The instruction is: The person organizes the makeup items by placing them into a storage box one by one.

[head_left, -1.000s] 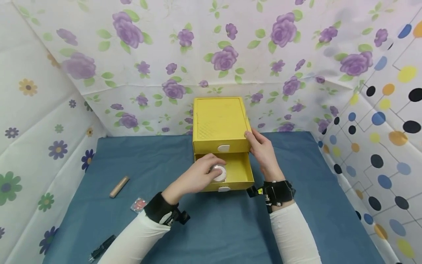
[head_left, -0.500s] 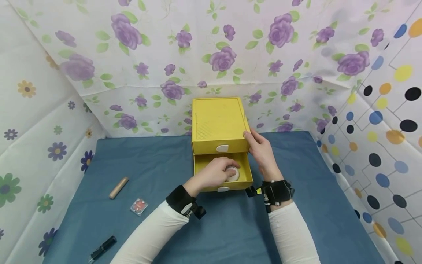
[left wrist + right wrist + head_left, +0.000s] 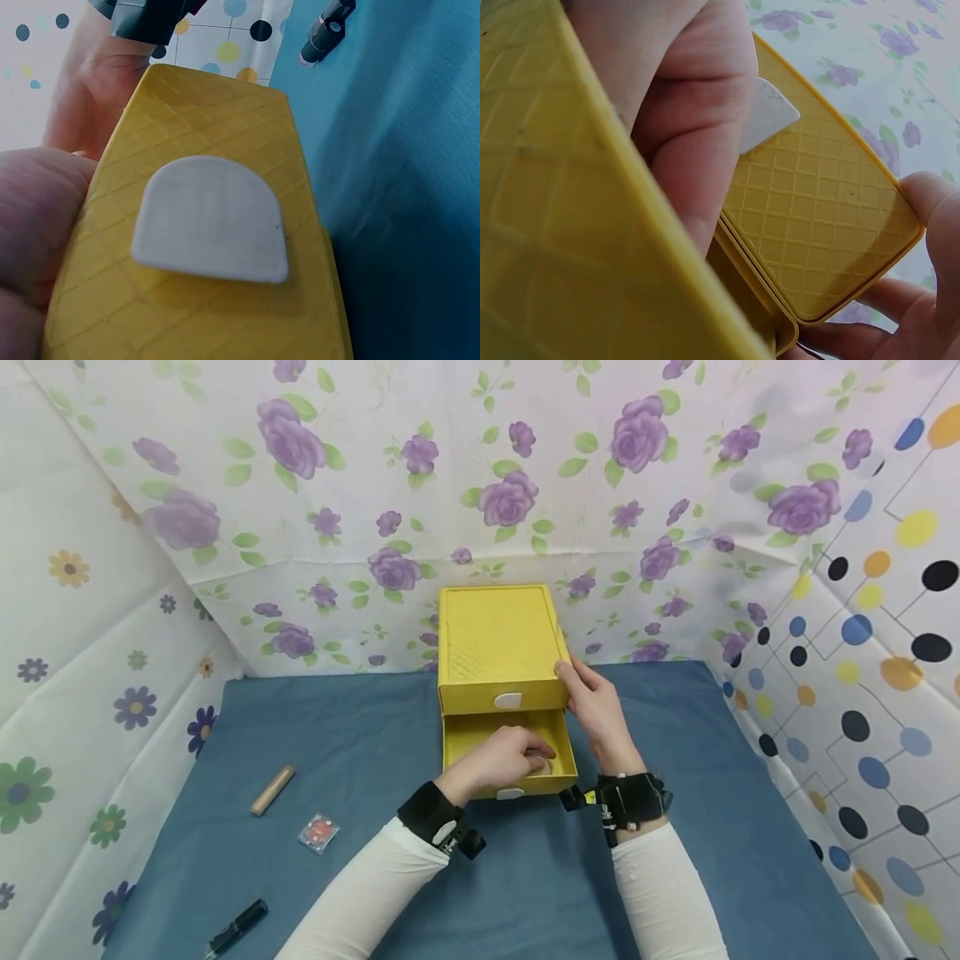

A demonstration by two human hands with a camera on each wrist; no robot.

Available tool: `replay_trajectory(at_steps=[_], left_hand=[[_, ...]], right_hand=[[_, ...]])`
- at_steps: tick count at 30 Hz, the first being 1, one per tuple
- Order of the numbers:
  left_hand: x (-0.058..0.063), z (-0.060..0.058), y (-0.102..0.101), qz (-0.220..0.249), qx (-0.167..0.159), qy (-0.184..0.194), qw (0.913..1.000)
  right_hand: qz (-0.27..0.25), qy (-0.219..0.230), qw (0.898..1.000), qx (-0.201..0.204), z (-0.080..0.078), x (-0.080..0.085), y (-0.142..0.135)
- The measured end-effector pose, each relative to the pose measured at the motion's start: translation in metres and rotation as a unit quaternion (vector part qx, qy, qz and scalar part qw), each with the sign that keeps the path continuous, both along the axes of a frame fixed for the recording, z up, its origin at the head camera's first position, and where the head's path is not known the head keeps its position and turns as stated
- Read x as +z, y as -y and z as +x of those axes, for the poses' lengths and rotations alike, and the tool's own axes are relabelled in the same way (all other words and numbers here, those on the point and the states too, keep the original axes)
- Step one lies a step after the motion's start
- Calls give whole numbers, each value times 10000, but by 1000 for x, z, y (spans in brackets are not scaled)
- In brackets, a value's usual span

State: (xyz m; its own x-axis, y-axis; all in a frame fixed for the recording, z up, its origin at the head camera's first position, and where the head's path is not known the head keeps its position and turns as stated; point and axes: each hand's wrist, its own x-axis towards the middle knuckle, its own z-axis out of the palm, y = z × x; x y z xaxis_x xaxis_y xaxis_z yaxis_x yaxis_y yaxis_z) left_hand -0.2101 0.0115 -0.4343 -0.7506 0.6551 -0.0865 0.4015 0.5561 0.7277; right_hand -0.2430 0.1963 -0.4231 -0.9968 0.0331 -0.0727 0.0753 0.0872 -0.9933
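A yellow two-drawer box stands at the back of the blue cloth, its lower drawer pulled out and its upper drawer closed. My left hand reaches into the lower drawer, thumb and fingers around a round white object near the front right; the hand covers most of it. At the box's right front corner my right hand grips the side, thumb over the top edge. The lower drawer's white pull tab fills the middle of the left wrist view.
To the left on the blue cloth lie a short brown stick, a small clear packet with a red and white print and a black pen-like tool. Patterned sheets stand around the back and sides.
My left hand has moved right inside the lower drawer, taking the round white object from the middle toward the right front. My right hand stays on the box's corner.
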Motion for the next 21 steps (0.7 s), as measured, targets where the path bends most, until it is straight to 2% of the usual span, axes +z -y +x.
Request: replay_trajectory(at_steps=[4, 13, 21], left_hand=[[-3, -1, -3, -38, 34, -44, 10000], [-9, -1, -5, -215, 47, -459, 9987], [-9, 1, -5, -95, 105, -274, 9995]], right_hand=[[15, 47, 10000, -17, 0, -1, -1], [19, 83, 9999, -53, 2, 1, -2], [74, 121, 9999, -75, 2, 2, -1]])
